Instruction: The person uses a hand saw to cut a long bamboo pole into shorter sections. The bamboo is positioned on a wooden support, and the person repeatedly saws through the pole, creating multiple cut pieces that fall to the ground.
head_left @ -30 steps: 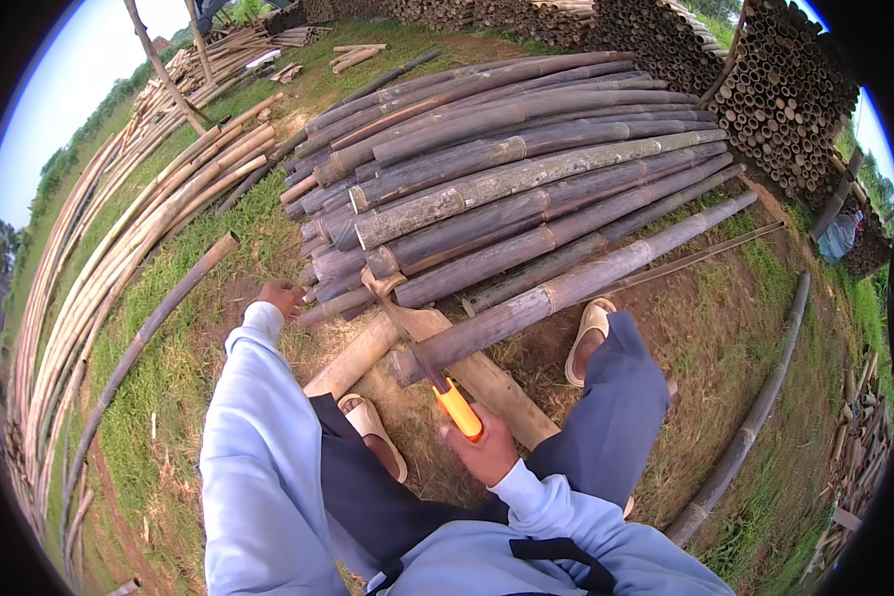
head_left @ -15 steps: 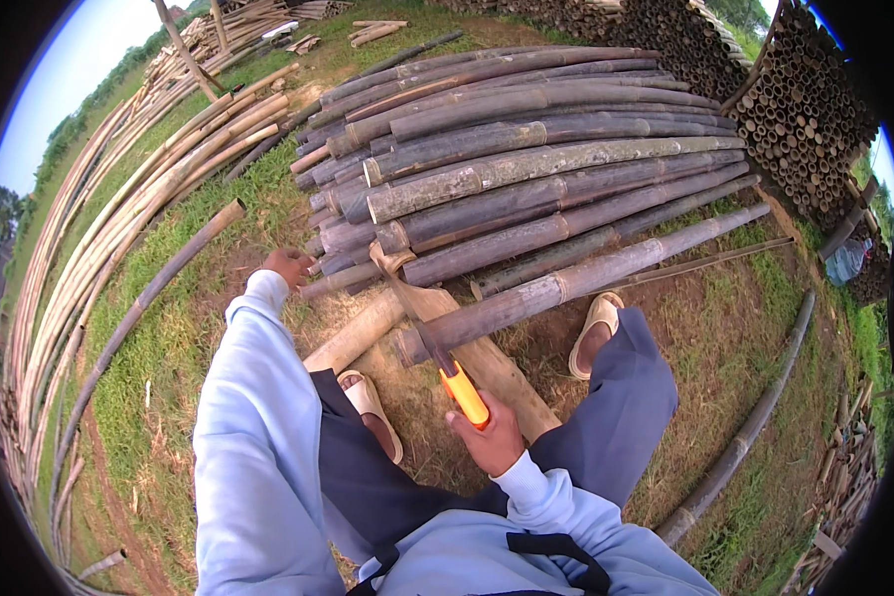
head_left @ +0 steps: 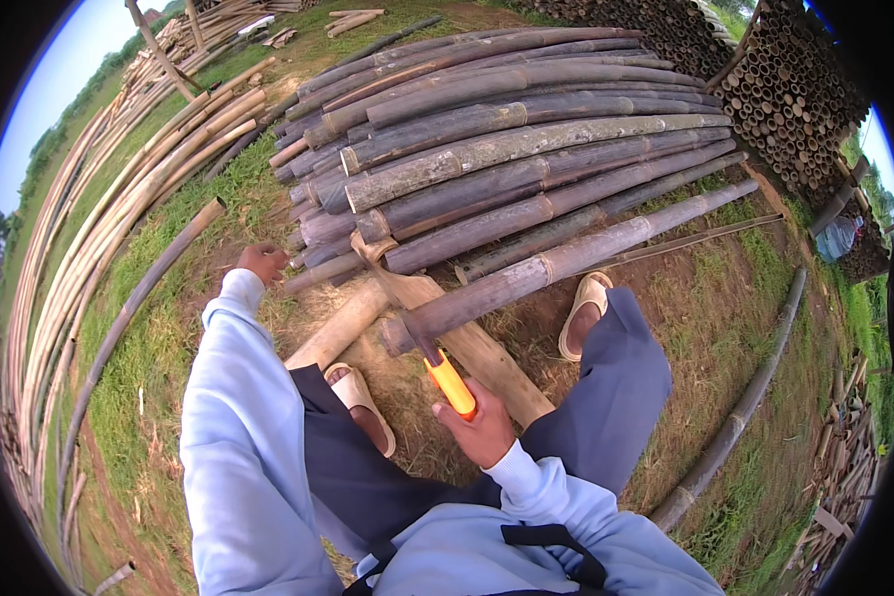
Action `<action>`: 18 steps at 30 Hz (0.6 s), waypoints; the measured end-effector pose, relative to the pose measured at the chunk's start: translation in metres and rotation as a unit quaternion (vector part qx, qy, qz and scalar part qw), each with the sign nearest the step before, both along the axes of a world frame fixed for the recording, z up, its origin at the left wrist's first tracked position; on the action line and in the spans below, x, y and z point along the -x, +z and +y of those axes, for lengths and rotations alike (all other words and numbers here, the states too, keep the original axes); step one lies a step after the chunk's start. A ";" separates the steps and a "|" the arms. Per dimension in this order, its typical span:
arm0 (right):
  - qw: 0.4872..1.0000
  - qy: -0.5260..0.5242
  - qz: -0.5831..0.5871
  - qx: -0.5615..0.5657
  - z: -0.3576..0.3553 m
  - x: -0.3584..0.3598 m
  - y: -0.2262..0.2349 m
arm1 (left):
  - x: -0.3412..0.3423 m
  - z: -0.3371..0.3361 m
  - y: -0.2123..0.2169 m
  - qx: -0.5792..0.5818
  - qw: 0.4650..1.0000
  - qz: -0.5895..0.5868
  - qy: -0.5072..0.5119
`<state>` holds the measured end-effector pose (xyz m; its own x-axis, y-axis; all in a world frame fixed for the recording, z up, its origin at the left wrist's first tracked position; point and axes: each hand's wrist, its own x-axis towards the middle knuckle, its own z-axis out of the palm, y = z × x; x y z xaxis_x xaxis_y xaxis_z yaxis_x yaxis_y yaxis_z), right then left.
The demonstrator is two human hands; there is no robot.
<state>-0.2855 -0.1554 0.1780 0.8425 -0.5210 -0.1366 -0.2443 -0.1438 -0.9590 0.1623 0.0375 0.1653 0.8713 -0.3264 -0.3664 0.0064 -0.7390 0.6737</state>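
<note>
My right hand (head_left: 484,429) grips the orange handle of a cutting tool (head_left: 451,384), whose dark blade touches the cut end of a long grey bamboo pole (head_left: 566,260). That pole rests across a pale wooden block (head_left: 477,350) between my feet. My left hand (head_left: 263,261) reaches forward to the ends of the stacked bamboo poles (head_left: 487,149); whether it grips one I cannot tell. A short pale log (head_left: 340,326) lies beside my left foot.
A large heap of dark bamboo poles fills the ground ahead. Long pale poles (head_left: 119,199) lie in rows on the grass at left. Stacked cut tubes (head_left: 795,89) stand at the upper right. One thin pole (head_left: 735,417) lies on the ground at right.
My left hand has stretched farther out toward the pole ends. The right hand still holds the tool at the pole's end, slightly lower in view.
</note>
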 end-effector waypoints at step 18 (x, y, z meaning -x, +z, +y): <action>0.999 0.014 0.020 0.026 -0.002 -0.001 0.011 | -0.001 0.001 0.001 0.004 1.000 0.006 0.011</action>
